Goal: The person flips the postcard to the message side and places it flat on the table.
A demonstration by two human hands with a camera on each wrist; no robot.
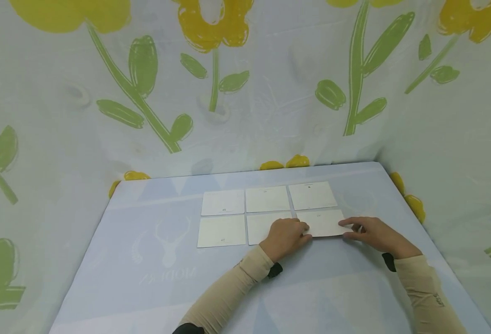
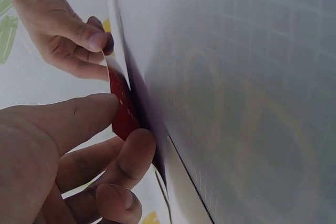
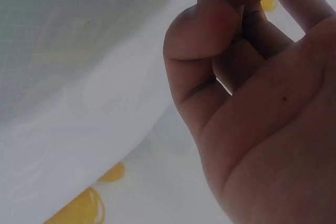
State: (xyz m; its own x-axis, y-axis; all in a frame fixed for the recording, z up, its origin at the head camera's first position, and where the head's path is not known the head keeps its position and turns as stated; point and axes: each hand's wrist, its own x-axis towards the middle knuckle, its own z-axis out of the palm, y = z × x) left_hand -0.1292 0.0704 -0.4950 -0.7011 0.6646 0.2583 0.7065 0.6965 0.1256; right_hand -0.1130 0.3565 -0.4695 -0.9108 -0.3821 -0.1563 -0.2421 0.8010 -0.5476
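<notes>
A white card (image 1: 323, 221) at the front right of a card grid is slightly raised along its near edge. In the left wrist view its underside (image 2: 122, 113) is red with small white marks. My left hand (image 1: 286, 236) pinches the card's left end between thumb and fingers. At the opposite end, my right hand (image 1: 376, 234) grips the right edge, thumb toward the near side. The right wrist view shows that hand's bent fingers, with the card out of sight. Part of the neighbouring front-middle card (image 1: 258, 228) is hidden behind the left hand.
More white cards lie in two rows: a front-left card (image 1: 222, 230), a back-left card (image 1: 222, 202), a back-middle card (image 1: 267, 199) and a back-right card (image 1: 312, 195). They rest on a pale blue tablecloth (image 1: 145, 287). Behind the table hangs a flowered curtain (image 1: 278, 102).
</notes>
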